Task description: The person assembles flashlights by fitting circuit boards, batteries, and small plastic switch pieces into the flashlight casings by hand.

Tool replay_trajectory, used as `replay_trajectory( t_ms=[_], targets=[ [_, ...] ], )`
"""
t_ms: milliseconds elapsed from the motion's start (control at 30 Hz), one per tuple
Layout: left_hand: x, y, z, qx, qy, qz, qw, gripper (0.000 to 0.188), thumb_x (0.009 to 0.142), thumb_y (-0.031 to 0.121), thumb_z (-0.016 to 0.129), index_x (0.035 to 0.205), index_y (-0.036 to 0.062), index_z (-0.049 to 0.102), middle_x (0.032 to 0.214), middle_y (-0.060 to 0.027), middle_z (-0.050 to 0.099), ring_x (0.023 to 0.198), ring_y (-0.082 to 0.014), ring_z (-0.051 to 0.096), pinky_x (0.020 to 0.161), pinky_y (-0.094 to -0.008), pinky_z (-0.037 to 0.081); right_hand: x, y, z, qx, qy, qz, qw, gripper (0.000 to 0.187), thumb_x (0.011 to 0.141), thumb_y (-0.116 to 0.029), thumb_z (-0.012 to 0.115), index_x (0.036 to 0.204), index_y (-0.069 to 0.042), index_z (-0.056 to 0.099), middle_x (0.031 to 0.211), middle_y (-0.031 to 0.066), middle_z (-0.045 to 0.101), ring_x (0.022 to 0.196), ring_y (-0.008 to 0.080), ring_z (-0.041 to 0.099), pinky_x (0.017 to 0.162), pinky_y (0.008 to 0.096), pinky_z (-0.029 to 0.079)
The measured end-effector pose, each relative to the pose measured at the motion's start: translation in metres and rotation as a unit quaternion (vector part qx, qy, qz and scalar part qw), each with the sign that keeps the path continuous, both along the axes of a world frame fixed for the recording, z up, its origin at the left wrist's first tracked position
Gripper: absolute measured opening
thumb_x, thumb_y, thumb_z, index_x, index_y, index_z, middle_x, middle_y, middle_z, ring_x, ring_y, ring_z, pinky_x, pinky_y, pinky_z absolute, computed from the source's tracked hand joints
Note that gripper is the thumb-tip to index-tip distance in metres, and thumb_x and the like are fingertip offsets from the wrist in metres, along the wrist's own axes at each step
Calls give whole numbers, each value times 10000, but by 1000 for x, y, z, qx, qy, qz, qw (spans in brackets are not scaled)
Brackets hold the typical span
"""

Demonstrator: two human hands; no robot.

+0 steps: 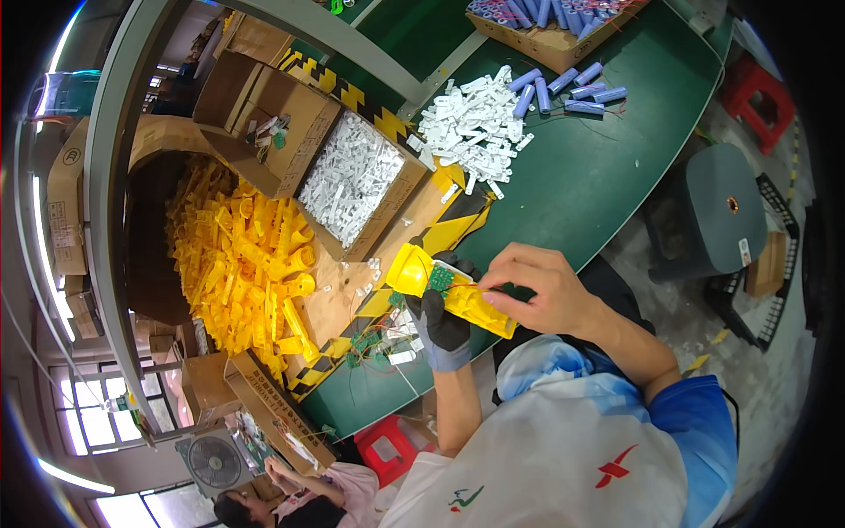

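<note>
A yellow plastic housing rests in my left hand, which wears a grey and black glove and is closed around it. On the housing sits a small green circuit board with a red wire running from it. The fingertips of my bare right hand are pinched together over the housing, at the far end of that wire. Several loose green boards with wires lie on the bench beside my left hand.
White plastic pieces are heaped on the green bench, beside purple cylindrical batteries. A cardboard box holds more white pieces. Yellow housings spill from a large carton. Another person sits beyond a red stool.
</note>
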State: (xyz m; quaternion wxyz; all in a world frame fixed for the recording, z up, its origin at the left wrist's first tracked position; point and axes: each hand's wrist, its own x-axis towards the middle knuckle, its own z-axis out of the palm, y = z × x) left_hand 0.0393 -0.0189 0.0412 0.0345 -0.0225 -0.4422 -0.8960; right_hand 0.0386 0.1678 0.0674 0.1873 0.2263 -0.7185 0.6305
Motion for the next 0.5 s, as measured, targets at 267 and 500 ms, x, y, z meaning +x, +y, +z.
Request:
replay_trajectory(
  t_ms=[267,500],
  targets=[
    [4,1,-7,-20,-1,17,1000,698,887,317,788,1431,41,451,1251,-195,649,1070,-355,692,904,-476,589,5,-5,-7,117,101,-110,982,244,734,-24,819,956,-103,759,868,15,635,677,169,632,544,304,501],
    [6,8,0,-76,-2,43,996,713,852,309,813,1402,27,457,1224,-182,650,1079,-347,688,927,-472,581,11,-10,-4,171,26,-143,974,111,791,-107,781,823,-100,674,868,11,607,704,186,637,584,324,509]
  ],
)
